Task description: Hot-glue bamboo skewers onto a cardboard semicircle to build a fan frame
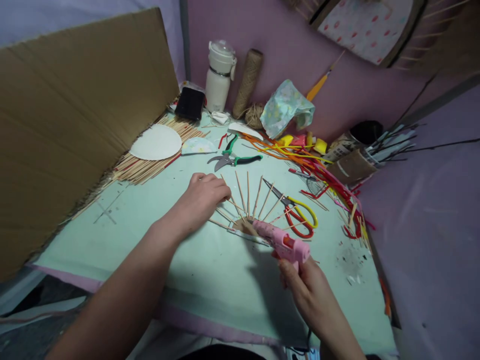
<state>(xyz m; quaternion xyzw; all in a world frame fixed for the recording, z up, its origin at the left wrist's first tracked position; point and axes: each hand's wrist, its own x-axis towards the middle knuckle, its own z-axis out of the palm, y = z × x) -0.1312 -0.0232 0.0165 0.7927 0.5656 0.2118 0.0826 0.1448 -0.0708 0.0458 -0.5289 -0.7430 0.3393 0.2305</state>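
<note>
My right hand [305, 282] is wrapped around the handle of a pink glue gun [275, 236]. The gun's nozzle points left, over a small brown cardboard piece [243, 226]. Thin wooden sticks [248, 195] fan out from that piece across the tabletop. My left hand [206, 197] is closed at the fan's left side, its fingertips pinching one of the sticks. Just right of the fan lie scissors [300, 215] with red and yellow handles, partly under the stick ends. Green-handled pruning shears [234, 157] rest beyond my left hand.
A tall cardboard sheet [82, 100] stands at the left, beside a pile of sticks [150, 170] bearing a white oval [157, 142]. At the back are a white bottle [218, 82] and a twine roll [248, 82]. Coloured pipe cleaners [311, 167] spread along the right.
</note>
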